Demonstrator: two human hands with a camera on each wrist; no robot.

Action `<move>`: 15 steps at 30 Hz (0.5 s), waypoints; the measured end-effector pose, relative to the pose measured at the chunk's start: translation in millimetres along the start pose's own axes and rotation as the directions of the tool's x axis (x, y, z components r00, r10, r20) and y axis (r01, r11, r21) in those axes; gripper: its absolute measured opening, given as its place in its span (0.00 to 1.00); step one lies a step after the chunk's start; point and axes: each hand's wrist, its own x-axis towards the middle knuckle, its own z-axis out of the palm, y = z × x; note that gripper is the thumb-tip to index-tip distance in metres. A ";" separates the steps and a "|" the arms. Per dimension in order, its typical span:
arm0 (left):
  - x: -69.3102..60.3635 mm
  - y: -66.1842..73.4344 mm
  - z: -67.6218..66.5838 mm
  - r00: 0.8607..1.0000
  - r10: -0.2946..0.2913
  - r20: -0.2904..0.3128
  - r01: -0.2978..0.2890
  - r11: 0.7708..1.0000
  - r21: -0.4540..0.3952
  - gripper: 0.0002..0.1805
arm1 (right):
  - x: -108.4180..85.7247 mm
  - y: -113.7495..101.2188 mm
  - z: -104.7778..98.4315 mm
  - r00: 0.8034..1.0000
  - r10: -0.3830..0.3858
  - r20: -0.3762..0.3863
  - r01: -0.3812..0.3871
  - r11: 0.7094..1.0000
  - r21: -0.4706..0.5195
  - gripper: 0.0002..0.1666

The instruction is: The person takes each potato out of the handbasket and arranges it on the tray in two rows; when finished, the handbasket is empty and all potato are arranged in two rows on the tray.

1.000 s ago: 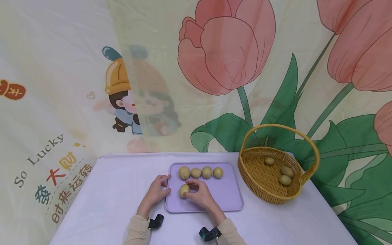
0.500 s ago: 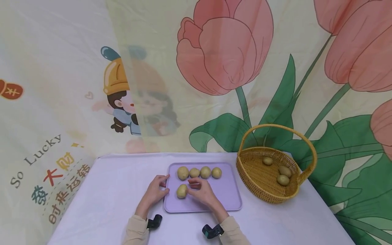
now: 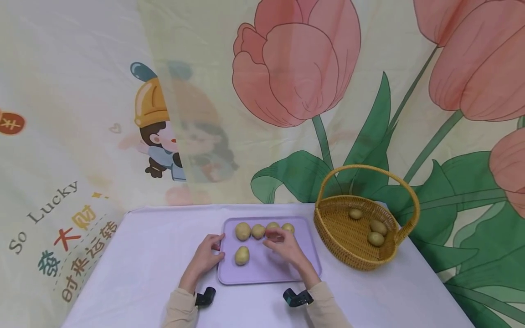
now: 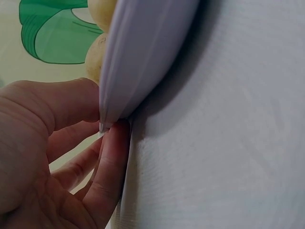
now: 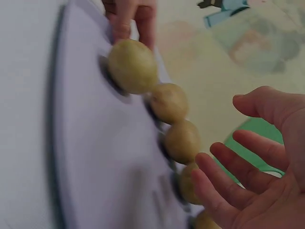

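A cloth backdrop printed with pink tulips and a cartoon figure hangs behind the tray. Under the tray spreads a white tablecloth, reaching well past it on the left. Just beside the tray's right edge, toward the far side, stands a wicker basket with a tall arched handle. The tray itself is flat, lilac and low-rimmed, and it lies on the cloth.

In front of the tray are two beige sleeves, the left sleeve and the right sleeve. The left hand is at the tray's left edge, gripping it with the rim between its digits. The right hand hovers above the tray's right half, thumb and fingers loosely curved and well spread, holding nothing.

Near the tray's front edge, each wrist carries a small black device, one on the left and one on the right.

On the tray, a row of four potatoes runs along the far side; the right hand partly covers the third in the head view. A lone potato sits at the tray's left, nearer the front. To the tray's right, three smaller, darker potatoes lie in the basket, two together and one apart.
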 end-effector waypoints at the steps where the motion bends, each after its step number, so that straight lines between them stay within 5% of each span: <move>1: 0.1 0.2 -0.1 1.000 -0.001 0.000 0.001 1.000 0.002 0.31 | 0.9 -1.3 -5.4 1.000 -0.001 -0.012 0.001 1.000 -0.002 0.22; 15: -0.3 2.4 -1.4 1.000 -0.021 0.006 0.021 1.000 -0.002 0.32 | 0.8 -22.8 -80.0 0.984 -0.006 -0.177 -0.007 0.997 -0.072 0.20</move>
